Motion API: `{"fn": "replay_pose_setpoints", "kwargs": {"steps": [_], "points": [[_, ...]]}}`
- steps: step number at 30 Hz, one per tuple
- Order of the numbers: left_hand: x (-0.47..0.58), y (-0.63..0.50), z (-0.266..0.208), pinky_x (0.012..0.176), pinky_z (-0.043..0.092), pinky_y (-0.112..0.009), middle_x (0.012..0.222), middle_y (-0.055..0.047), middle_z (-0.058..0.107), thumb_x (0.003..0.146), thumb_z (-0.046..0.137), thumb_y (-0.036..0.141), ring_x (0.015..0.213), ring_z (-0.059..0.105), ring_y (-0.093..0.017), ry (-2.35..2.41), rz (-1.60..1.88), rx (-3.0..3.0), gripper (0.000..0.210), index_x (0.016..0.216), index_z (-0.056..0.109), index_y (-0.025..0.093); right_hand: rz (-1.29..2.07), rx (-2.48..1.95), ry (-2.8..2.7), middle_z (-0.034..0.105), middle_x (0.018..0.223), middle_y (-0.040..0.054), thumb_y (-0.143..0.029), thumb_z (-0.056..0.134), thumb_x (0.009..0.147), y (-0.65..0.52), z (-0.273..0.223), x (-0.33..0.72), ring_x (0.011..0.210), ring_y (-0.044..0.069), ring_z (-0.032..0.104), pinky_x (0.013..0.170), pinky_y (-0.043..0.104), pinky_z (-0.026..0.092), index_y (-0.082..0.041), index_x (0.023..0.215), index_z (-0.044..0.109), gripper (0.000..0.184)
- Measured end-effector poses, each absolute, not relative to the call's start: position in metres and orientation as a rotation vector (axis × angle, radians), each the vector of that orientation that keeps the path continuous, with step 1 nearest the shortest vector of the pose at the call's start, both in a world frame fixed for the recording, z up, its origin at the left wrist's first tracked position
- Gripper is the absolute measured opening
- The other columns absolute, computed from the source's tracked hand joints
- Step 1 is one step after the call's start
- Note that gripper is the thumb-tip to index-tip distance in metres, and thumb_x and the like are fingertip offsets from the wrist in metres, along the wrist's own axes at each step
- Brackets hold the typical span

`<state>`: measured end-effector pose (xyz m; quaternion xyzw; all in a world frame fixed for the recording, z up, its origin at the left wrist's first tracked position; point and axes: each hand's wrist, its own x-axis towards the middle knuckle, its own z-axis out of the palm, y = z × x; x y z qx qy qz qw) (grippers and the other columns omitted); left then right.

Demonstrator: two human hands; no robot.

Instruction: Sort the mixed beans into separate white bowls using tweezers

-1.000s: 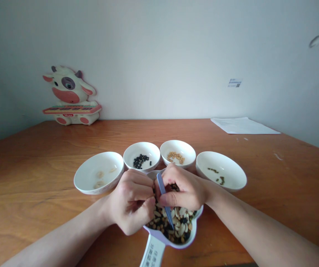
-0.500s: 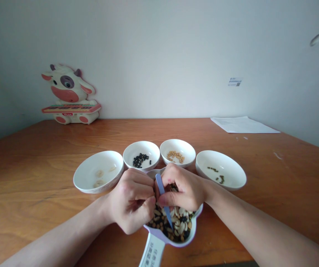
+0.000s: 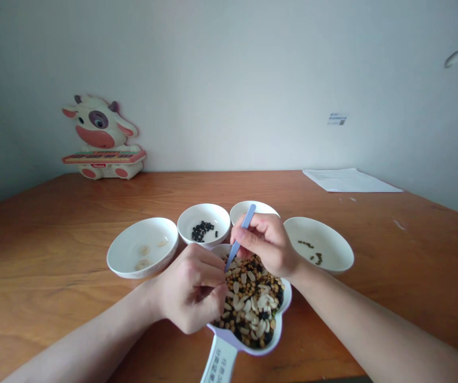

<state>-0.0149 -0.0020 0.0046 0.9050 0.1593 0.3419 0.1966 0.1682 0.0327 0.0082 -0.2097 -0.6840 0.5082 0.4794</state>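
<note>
My right hand is closed around a pair of lavender-blue tweezers, their tips pointing down and left beside my left fingers. Curled shut, my left hand rests over the left side of a flower-shaped tray with a handle; whatever its fingers hold is hidden. Mixed beans and pale split peanuts fill the tray. Behind it, one white bowl holds black beans. My right hand partly covers another bowl, hiding its contents.
At left, a white bowl contains a few pale pieces. The right bowl has several small green beans. A cow toy keyboard stands against the wall; paper sheets lie at the back right.
My right hand has risen with the tweezers, whose tips moved from the tray's front up and left towards my left hand. More of the mixed beans shows. My left hand stays nearly in place.
</note>
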Motion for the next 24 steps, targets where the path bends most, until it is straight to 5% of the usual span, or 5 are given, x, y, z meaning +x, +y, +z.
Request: {"fn": "replay_pose_setpoints", "kwargs": {"steps": [13, 24], "points": [[-0.0151, -0.0030, 0.0062, 0.047, 0.023, -0.030, 0.043, -0.001, 0.045, 0.077, 0.043, 0.007, 0.043, 0.034, -0.012, 0.413, 1.230, 2.512, 0.027, 0.052, 0.049, 0.016, 1.056, -0.464, -2.016, 0.056, 0.055, 0.0001, -0.029, 0.059, 0.085, 0.0342, 0.0131, 0.1718, 0.049, 0.010, 0.051, 0.046, 0.020, 0.039, -0.013, 0.066, 0.058, 0.025], [-0.0166, -0.0027, 0.0069, 0.048, 0.022, -0.031, 0.042, -0.002, 0.046, 0.075, 0.043, 0.006, 0.043, 0.036, -0.013, 0.418, 1.336, 2.510, 0.024, 0.055, 0.047, 0.017, 0.938, -0.365, -2.297, 0.059, 0.058, 0.0008, -0.019, 0.057, 0.082, 0.0320, 0.0152, 0.1675, 0.055, 0.011, 0.052, 0.055, 0.023, 0.039, -0.013, 0.062, 0.057, 0.020]]}}
